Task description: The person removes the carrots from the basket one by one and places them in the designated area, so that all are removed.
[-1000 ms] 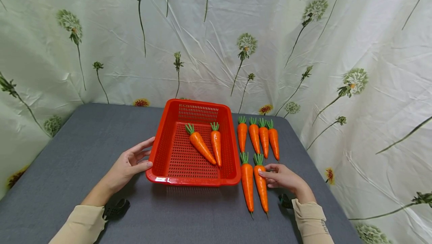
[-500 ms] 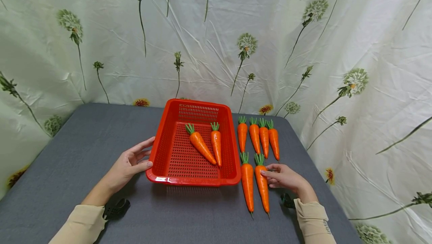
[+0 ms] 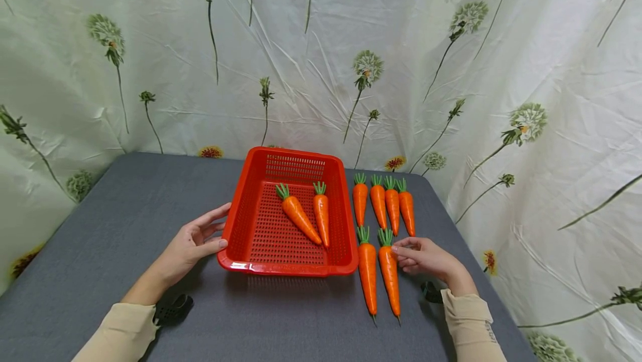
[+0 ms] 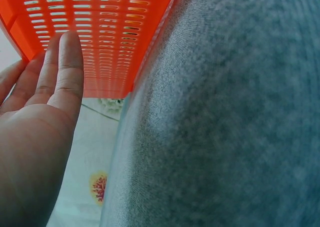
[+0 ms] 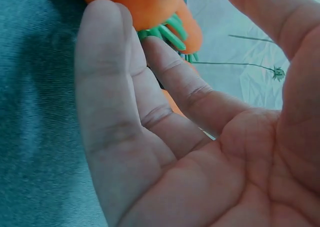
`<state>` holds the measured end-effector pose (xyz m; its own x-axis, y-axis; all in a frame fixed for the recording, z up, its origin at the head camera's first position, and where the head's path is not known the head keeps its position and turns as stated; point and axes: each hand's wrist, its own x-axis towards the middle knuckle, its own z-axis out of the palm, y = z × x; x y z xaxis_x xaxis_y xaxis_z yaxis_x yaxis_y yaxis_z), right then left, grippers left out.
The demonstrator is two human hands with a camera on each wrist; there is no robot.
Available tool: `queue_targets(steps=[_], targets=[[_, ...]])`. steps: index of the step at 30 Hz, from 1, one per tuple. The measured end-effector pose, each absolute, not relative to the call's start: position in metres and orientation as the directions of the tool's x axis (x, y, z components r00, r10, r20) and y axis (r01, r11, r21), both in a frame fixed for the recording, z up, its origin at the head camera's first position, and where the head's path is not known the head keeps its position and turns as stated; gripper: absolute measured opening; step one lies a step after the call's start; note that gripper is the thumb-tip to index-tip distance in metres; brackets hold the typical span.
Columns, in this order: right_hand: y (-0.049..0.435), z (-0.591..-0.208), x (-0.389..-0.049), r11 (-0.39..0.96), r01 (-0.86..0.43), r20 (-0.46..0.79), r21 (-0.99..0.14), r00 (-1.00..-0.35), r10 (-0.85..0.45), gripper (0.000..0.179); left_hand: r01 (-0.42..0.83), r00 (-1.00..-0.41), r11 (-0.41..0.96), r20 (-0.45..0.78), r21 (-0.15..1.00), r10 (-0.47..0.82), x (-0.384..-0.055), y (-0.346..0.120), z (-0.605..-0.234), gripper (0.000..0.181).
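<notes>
A red plastic basket [image 3: 288,266] with perforated walls holds two orange carrots with green tops, one slanted [image 3: 300,218] and one nearly straight [image 3: 321,218]. My left hand [image 3: 193,242] rests against its left side, the fingers straight along the perforated wall [image 4: 100,42] in the left wrist view. To the right of the basket, two carrots lie side by side, the nearer to the basket [image 3: 368,275] and the outer one [image 3: 389,278]. My right hand [image 3: 426,256] is at the outer carrot's right edge, fingers loosely bent and thumb apart from them.
Behind those two carrots, several more carrots [image 3: 393,209] lie in a row on the grey table [image 3: 170,195]. A white curtain [image 3: 311,61] with dandelion prints hangs at the back and right. A black strap [image 3: 173,311] shows at the left wrist.
My right hand has drawn back slightly to the right, off the outer carrot, which has shifted a little rightward. My left hand and the basket stay put.
</notes>
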<state>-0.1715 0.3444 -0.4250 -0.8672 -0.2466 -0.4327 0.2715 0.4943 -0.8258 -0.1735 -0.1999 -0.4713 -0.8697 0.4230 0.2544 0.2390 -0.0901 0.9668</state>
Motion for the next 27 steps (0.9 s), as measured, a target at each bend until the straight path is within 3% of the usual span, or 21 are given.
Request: queue_targets(steps=[27], targets=[[0.329, -0.383, -0.192, 0.554, 0.220, -0.403, -0.803, -0.885, -0.232, 0.057, 0.197, -0.901, -0.053, 0.202, 0.979, 0.384, -0.173, -0.199, -0.472, 0.073]])
